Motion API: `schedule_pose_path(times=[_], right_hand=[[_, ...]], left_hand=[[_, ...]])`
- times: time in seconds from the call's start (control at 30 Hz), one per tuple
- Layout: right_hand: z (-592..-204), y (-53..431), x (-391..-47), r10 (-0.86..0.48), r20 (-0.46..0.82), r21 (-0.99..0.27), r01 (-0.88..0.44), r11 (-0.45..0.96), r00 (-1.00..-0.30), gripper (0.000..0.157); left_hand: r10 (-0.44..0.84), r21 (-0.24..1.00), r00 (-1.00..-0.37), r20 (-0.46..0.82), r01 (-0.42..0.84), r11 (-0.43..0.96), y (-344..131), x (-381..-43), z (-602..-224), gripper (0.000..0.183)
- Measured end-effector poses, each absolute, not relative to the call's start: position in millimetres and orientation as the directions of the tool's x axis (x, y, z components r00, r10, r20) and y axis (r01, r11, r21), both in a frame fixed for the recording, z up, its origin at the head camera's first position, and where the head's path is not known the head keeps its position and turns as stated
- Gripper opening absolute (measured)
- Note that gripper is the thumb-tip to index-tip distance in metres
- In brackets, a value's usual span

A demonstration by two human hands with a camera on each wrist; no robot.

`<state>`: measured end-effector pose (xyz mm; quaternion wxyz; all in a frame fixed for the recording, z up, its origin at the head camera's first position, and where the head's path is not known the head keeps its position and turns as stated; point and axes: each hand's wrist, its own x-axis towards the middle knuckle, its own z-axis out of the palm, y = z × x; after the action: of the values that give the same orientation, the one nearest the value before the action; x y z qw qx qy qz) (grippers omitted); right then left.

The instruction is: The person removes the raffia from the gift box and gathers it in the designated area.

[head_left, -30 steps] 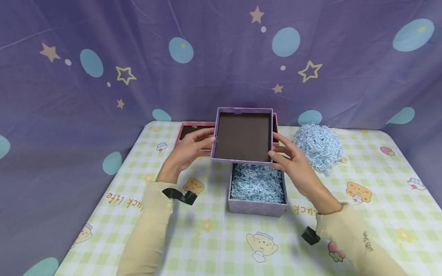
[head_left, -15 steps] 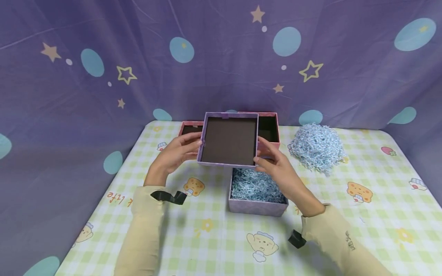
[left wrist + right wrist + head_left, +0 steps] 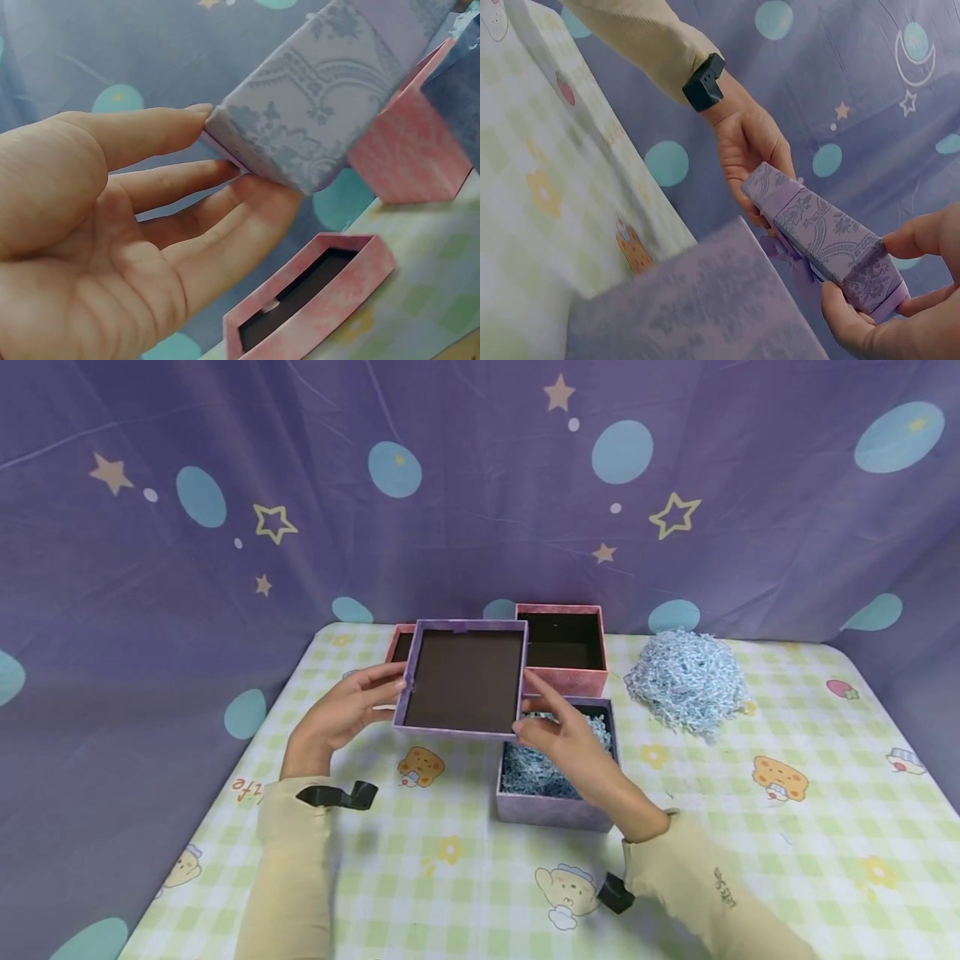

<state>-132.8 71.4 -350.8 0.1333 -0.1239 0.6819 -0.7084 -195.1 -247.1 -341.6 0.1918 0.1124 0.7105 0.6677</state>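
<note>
Purple lid (image 3: 465, 681) has moved toward 9 o'clock and slightly toward 6 since one second earlier, uncovering the pink box (image 3: 567, 682) behind it. Lid: held above the counter (image 3: 750, 877), tilted, its dark inside facing the head camera; floral pattern covers its outer sides. Left hand (image 3: 337, 714): fingers and thumb grip the lid's edge at 9 o'clock. Right hand (image 3: 576, 752): fingers and thumb pinch the opposite edge, near 4 o'clock. Purple box (image 3: 551, 811): on the counter, between 4 and 5 o'clock of the lid, open, holding blue paper shreds (image 3: 534, 772). Pink box: open, between 2 and 3 o'clock. Pink lid (image 3: 352, 292): 10 o'clock, partly hidden in the head view. Shredded heap (image 3: 686, 681): 3 o'clock, pale blue. Starred curtain (image 3: 450, 552): 12 o'clock, beyond the counter.
</note>
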Motion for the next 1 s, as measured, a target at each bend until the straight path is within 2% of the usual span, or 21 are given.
schedule_pose_path(times=[0.37, 0.6, 0.77, 1.0], right_hand=[[-352.9, 33.5, -120.6, -0.385, -0.053, -0.996, 0.020, 0.089, -0.922, 0.080], [-357.0, 8.5, -115.0, -0.390, 0.029, -0.996, -0.061, 0.072, -0.920, 0.080], [-363.4, -5.8, -110.6, -0.389, 0.035, -0.996, -0.066, 0.067, -0.920, 0.079], [-373.7, -25.2, -103.2, -0.369, 0.036, -0.997, -0.059, 0.049, -0.929, 0.079]], left_hand=[[0.431, 0.986, -0.888, -0.159, -0.121, 0.113, -288.9, -181.0, -350.1, 0.057], [0.418, 0.973, -0.881, -0.221, -0.169, 0.158, -307.0, -176.0, -352.9, 0.060], [0.391, 0.964, -0.886, -0.249, -0.187, 0.189, -316.2, -172.7, -352.3, 0.061], [0.434, 0.971, -0.869, -0.238, -0.211, 0.110, -330.8, -169.4, -357.7, 0.046]])
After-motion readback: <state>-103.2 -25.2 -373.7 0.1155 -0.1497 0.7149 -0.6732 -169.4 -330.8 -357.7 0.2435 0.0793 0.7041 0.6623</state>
